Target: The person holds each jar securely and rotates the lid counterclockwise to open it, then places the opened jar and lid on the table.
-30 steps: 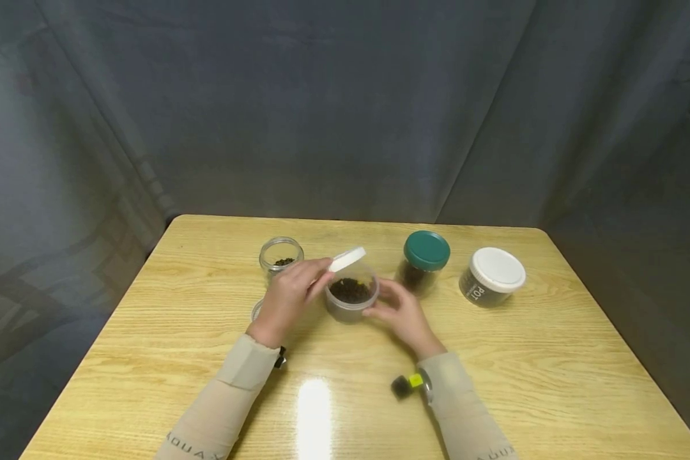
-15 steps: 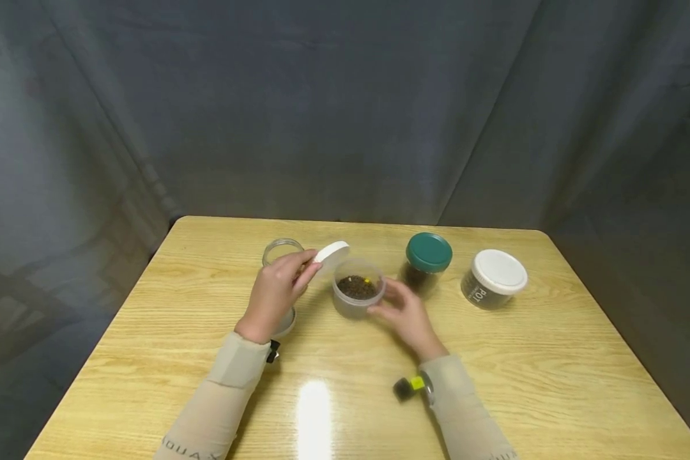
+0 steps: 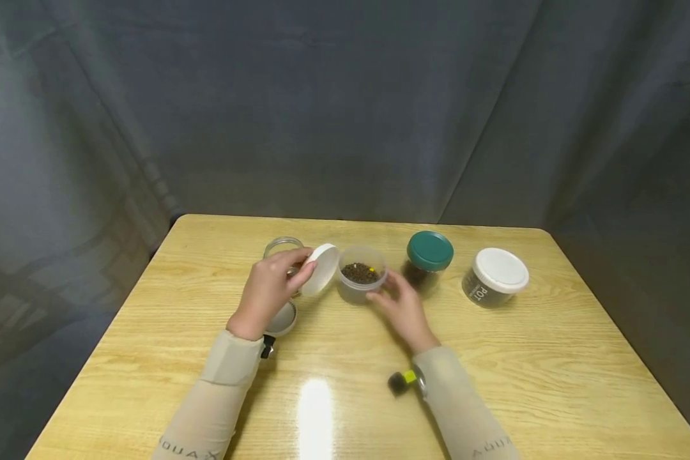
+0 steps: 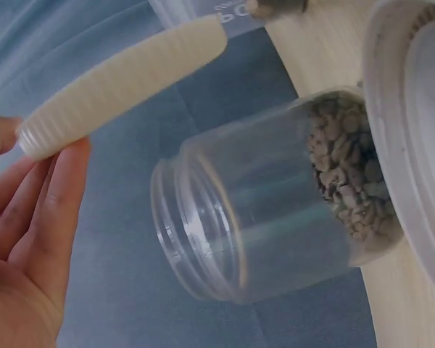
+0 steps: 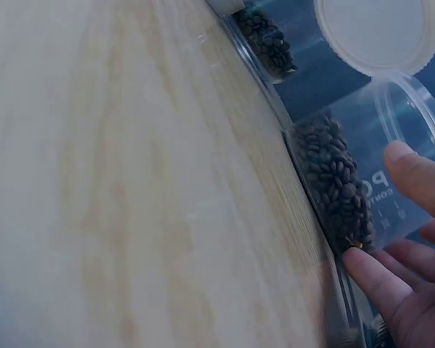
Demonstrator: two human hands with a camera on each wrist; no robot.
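My left hand (image 3: 264, 291) pinches a white screw lid (image 3: 323, 271) by its edge, tilted up just left of a clear plastic pot (image 3: 353, 294). In the left wrist view the ribbed rim of the lid (image 4: 130, 87) sits between thumb and fingers. Dark beans, with a small yellow piece among them, fill the lower part of the uncovered pot. My right hand (image 3: 404, 313) holds the pot from its right side. The right wrist view shows the thumb near the rim and a fingertip low on the wall of the pot (image 5: 341, 174).
Behind my left hand stands an uncovered clear jar (image 4: 268, 210) with brownish pieces in it. Another round lid (image 3: 282, 318) lies on the table (image 3: 356, 396) nearby. To the right are a green-lidded jar (image 3: 429, 251) and a white-lidded pot (image 3: 497, 271).
My left hand has drawn the lid leftward and tipped it, so its inner face shows. The pot, in my right hand's hold, has shifted slightly back and right.
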